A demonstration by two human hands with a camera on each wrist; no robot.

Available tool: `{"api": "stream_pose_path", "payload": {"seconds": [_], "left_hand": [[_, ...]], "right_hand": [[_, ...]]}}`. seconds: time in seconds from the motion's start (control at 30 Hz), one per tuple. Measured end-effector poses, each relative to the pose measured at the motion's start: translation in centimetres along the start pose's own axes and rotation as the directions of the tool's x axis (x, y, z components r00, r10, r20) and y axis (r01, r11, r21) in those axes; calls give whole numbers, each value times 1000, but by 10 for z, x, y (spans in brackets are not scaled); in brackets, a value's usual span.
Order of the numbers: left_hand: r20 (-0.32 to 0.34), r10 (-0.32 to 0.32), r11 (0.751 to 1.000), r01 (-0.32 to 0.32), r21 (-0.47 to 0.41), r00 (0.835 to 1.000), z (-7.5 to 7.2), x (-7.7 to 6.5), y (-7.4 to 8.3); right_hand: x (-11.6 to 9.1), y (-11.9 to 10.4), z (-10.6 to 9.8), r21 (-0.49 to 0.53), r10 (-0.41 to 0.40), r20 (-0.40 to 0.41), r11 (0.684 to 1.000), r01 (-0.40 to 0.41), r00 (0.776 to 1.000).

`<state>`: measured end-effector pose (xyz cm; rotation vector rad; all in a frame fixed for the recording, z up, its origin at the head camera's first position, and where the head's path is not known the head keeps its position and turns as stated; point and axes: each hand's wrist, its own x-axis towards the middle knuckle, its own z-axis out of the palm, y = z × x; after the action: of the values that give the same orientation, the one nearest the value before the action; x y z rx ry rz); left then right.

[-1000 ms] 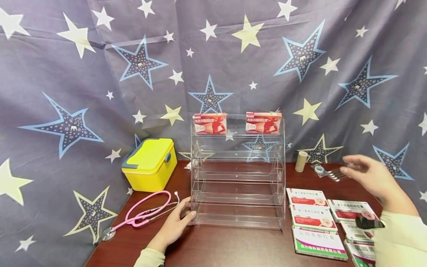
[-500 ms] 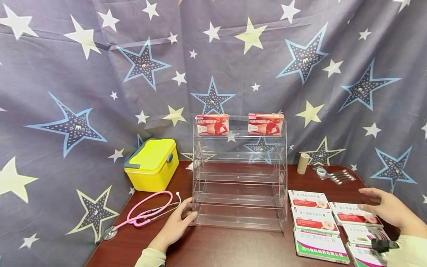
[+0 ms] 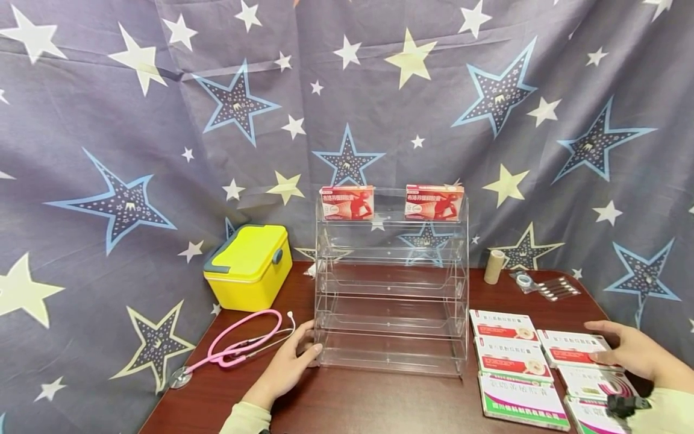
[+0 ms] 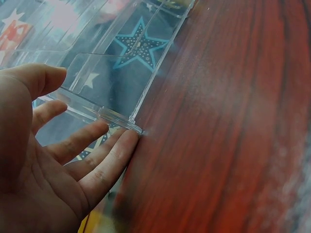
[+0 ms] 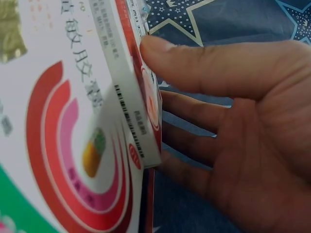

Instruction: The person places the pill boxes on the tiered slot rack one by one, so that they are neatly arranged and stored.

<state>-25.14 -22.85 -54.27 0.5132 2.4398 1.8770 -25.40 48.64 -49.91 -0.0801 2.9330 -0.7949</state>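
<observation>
A clear acrylic tiered display rack (image 3: 390,313) stands on the table, with two red-and-white medicine boxes (image 3: 348,203) on its top tier. My left hand (image 3: 287,367) rests against the rack's lower left corner. In the left wrist view its fingers (image 4: 114,160) are extended and spread, some meeting the rack's edge, with the thumb raised apart from them. My right hand (image 3: 634,355) is at the right end of a white-and-red medicine box (image 3: 575,348) in the right-hand column. Thumb and fingers (image 5: 194,68) reach over that box, fairly straight; the fingertips are partly hidden behind it.
Several more medicine boxes (image 3: 514,360) lie flat right of the rack. Behind them are a cardboard tube (image 3: 494,267), a tape roll (image 3: 524,280) and bagged cotton swabs (image 3: 557,289). A yellow case (image 3: 249,265) and pink stethoscope (image 3: 233,355) sit left. A star-patterned curtain (image 3: 347,78) hangs behind.
My right hand has come down from near the cotton swabs to the white-and-red box in the right-hand column. The left hand stays at the rack's corner. The view has shifted slightly.
</observation>
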Motion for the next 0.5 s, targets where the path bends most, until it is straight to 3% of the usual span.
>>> {"api": "stream_pose_path", "payload": {"seconds": [0.23,0.5], "left_hand": [[-5,-9,1000,9,-8,1000,0,-1,3],[2,-2,1000,2,-13,1000,1,0,4]], "right_hand": [[3,2,2,48,-4,15,999,4,1000],[6,1,-1,35,49,-67,998,-46,997]]}}
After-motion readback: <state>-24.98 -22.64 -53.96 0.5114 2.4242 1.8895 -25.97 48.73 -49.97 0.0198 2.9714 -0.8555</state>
